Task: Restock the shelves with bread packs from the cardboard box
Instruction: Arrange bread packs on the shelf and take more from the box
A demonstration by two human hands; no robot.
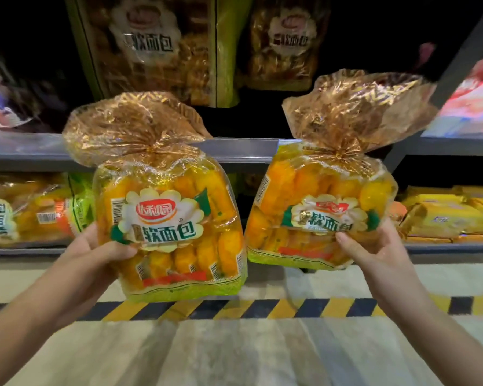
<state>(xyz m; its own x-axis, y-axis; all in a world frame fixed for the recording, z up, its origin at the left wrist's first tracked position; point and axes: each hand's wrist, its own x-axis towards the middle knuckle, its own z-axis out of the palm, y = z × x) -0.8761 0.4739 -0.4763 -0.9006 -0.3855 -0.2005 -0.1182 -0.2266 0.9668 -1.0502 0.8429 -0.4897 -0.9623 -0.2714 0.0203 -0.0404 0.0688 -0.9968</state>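
Two bread packs up, one in each hand, short of the shelves.

My left hand (101, 246) grips the left bread pack (168, 227), my right hand (374, 246) the right bread pack (318, 210). The fingers (117, 247) pinch the lower halves, so the labels face out and the tied tops stand up. Both packs hang in the air before the shelf edge (234, 150) — probably bound for the matching packs (25, 210) below.

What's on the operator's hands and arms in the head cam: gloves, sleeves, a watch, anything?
Nothing worn shows. The left hand and right hand are bare: no gloves, rings or wristbands. The left forearm and right forearm are bare to the frame edge, with no sleeve in view.
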